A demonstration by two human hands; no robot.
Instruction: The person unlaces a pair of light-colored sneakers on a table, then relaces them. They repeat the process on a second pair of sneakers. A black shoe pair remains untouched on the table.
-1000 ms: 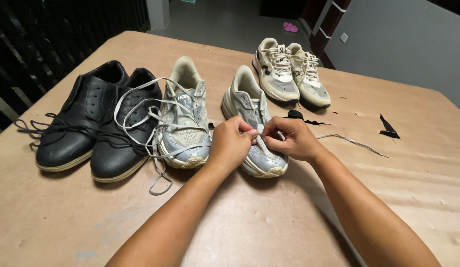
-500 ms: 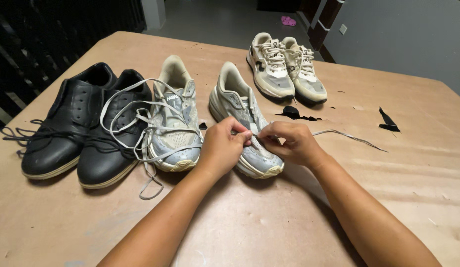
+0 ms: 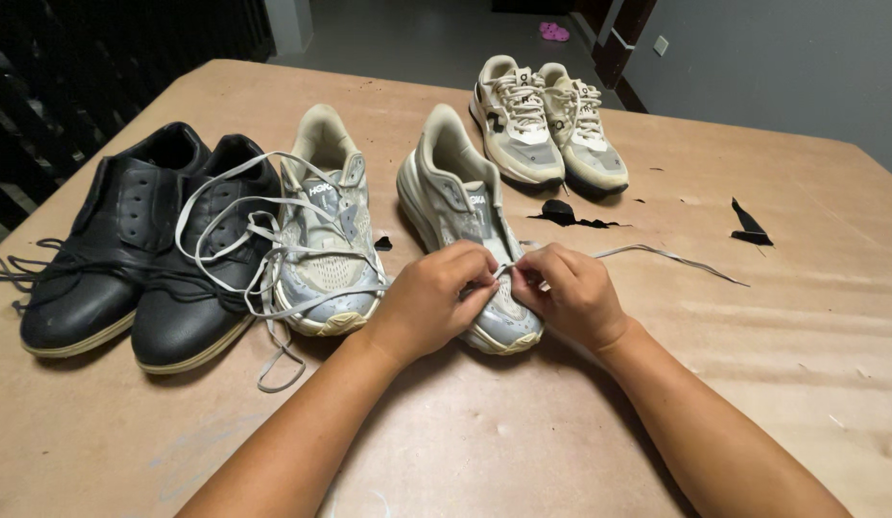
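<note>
Both forearms are reaching in from the near edge of the brown desk (image 3: 523, 432). The left hand (image 3: 434, 302) is curling narrowly, thumb and fingertips pinching a pale grey lace (image 3: 657, 254) right at the toe end of a grey running shoe (image 3: 465, 216). The right hand (image 3: 572, 293) is sitting just beside it, almost touching, its fingers also closing tightly on the same lace. From the right hand the free end of the lace is trailing away to that hand's right, lying flat on the desk.

The grey running shoe is lying under and just beyond both hands, sole down. Its long axis is running near to far, tilting slightly to the left as it goes away; the toe is pointing toward the person and the heel opening away.

Just left of the left hand, the matching grey shoe (image 3: 326, 240) is resting parallel, toe near, with its loose lace (image 3: 263, 288) looping out over the desk and across the neighbouring shoe. Further left of that hand, a pair of black leather shoes (image 3: 139, 249) is standing side by side, toes near, dark laces spilling off to the left.

Beyond the right hand, small black scraps (image 3: 566, 213) are lying on the desk, with another black scrap (image 3: 750, 230) well off to the right. Farthest away, a pair of cream laced sneakers (image 3: 542, 125) is sitting together, toes pointing near and rightward.
</note>
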